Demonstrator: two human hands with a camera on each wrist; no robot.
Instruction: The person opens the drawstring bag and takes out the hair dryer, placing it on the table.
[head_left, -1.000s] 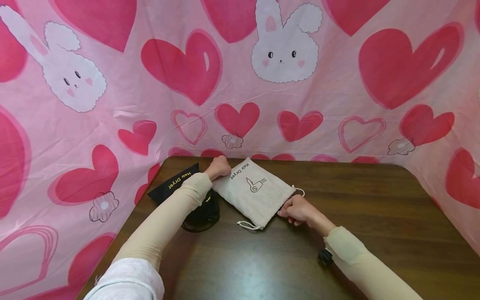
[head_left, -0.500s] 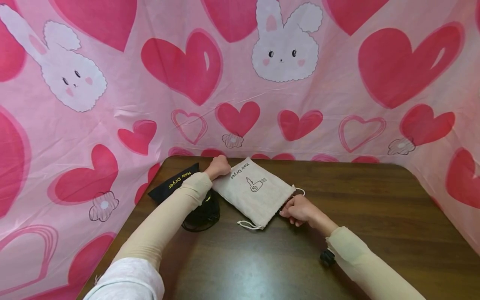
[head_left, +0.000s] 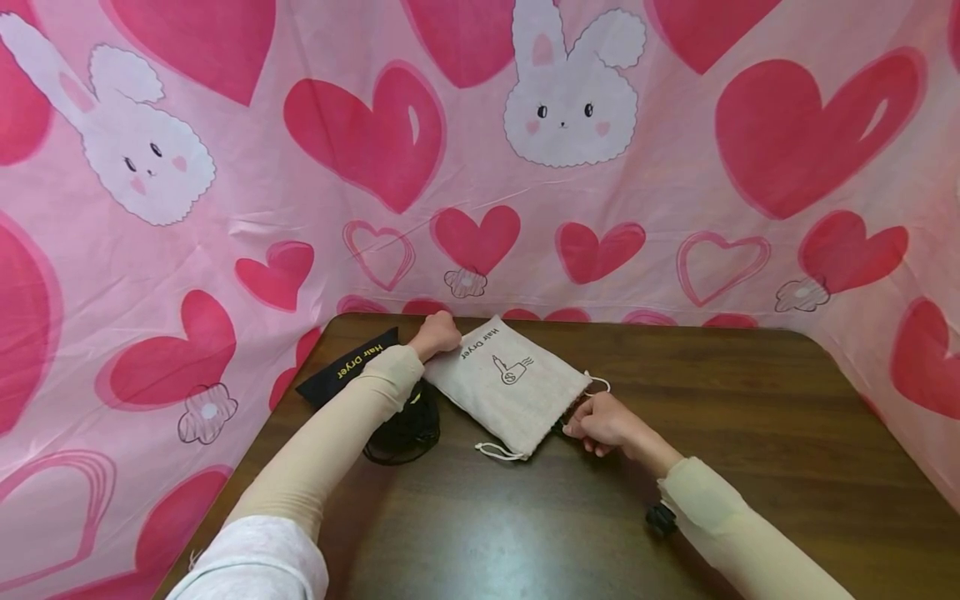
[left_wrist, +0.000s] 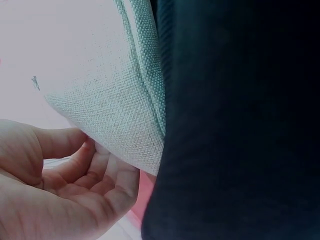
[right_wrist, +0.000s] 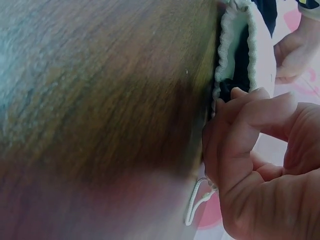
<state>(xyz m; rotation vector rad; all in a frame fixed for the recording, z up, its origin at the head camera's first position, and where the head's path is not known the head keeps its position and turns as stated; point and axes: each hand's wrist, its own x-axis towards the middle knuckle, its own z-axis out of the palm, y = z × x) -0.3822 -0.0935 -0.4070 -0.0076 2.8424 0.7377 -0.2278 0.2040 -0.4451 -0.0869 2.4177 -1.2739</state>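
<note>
A beige cloth drawstring bag (head_left: 513, 379), printed "Hair Dryer" with a dryer drawing, lies flat at the back middle of the table. My left hand (head_left: 438, 333) pinches its far-left edge; in the left wrist view the thumb and fingers meet at the weave. At the bag's mouth, which gapes in the right wrist view, my right hand (head_left: 600, 423) has curled fingers pinching a black item (right_wrist: 235, 89) that shows just inside the opening. Most of that item is hidden in the bag, and I cannot tell its kind. White cord loops (head_left: 498, 451) hang from both sides of the mouth.
A black pouch (head_left: 347, 371) with yellow "Hair Dryer" lettering lies left of the beige bag, partly under my left forearm. Its bunched end and black cord (head_left: 397, 454) reach toward the front. Heart-and-bunny cloth (head_left: 480, 175) rises behind the brown wooden table (head_left: 750, 400).
My right hand has drawn slightly right, away from the bag's mouth, and a bit of dark material now shows between fingertips and opening. The left hand and the bag have stayed in place.
</note>
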